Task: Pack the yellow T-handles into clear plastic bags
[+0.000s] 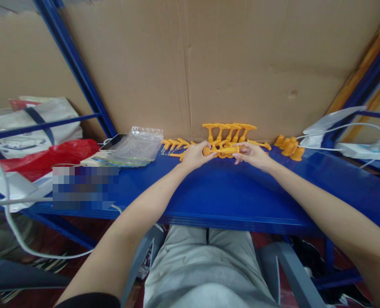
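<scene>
Between my two hands, level above the blue shelf, lies an orange plastic piece (224,150) with a rounded left end and a cylinder-like right part. My left hand (195,155) is closed around its left end, thumb toward the middle. The fingers of my right hand (253,155) pinch its right end. Just behind stand several orange T-shaped handles (230,131) in a row against the cardboard. Orange pieces with thin metallic parts (173,146) lie left of my left hand. To the right of my right hand sits a group of small orange caps (289,147).
Clear plastic bags (138,147) lie at the left of the blue shelf (215,192), beside a red plastic bag (48,158) and a blurred-out item (84,188). A cardboard sheet (225,64) closes the back. White cables (12,222) hang at left; blue posts (77,64) flank the shelf.
</scene>
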`<action>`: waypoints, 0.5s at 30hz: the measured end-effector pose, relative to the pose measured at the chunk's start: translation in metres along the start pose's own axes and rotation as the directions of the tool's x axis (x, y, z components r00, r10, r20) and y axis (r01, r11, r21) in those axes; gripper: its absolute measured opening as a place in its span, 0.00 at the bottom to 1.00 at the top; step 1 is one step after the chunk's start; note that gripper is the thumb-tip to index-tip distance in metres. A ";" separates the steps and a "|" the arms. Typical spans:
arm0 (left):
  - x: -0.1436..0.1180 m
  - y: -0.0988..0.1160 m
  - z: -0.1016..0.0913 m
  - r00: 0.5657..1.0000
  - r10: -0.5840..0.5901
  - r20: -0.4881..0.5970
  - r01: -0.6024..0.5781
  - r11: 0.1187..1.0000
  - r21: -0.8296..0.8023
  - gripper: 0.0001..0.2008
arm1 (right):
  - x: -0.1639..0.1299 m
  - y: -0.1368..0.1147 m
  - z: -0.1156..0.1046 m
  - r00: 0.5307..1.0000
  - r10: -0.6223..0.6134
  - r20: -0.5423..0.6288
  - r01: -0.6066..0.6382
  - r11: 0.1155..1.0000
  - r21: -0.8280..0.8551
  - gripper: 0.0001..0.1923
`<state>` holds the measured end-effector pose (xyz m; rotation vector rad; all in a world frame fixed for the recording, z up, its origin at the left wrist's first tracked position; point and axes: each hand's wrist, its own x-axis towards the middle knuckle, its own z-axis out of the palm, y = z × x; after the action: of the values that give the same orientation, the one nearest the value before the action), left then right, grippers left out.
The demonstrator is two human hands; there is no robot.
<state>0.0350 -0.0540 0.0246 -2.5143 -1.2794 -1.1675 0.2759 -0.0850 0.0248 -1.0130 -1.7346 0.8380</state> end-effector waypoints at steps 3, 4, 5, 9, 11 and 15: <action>-0.001 0.000 0.000 1.000 0.020 -0.019 -0.020 1.000 -0.012 0.12 | -0.002 -0.006 0.000 0.999 0.041 0.026 -0.041 0.999 -0.022 0.31; -0.001 0.001 0.000 0.999 0.026 -0.024 -0.027 1.000 -0.013 0.12 | -0.003 -0.009 0.001 0.998 0.060 0.023 -0.059 0.998 -0.035 0.30; -0.002 0.001 -0.001 0.999 0.032 -0.027 -0.032 0.999 -0.014 0.12 | -0.004 -0.011 0.002 0.997 0.079 0.016 -0.078 0.996 -0.045 0.29; -0.003 0.003 -0.001 0.998 0.053 -0.029 -0.053 0.998 -0.016 0.12 | -0.005 -0.015 0.006 0.988 0.152 -0.017 -0.152 0.987 -0.042 0.29; -0.003 0.004 -0.001 0.998 0.063 -0.028 -0.064 0.998 -0.017 0.12 | -0.005 -0.015 0.006 0.982 0.190 -0.022 -0.190 0.981 -0.034 0.29; -0.001 0.001 0.000 0.998 0.059 -0.030 -0.060 0.998 -0.035 0.12 | -0.004 -0.014 0.003 0.977 0.214 -0.007 -0.214 0.975 -0.054 0.26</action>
<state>0.0353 -0.0552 0.0235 -2.5317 -1.1786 -1.2204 0.2699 -0.0946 0.0348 -1.2536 -1.6749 0.9292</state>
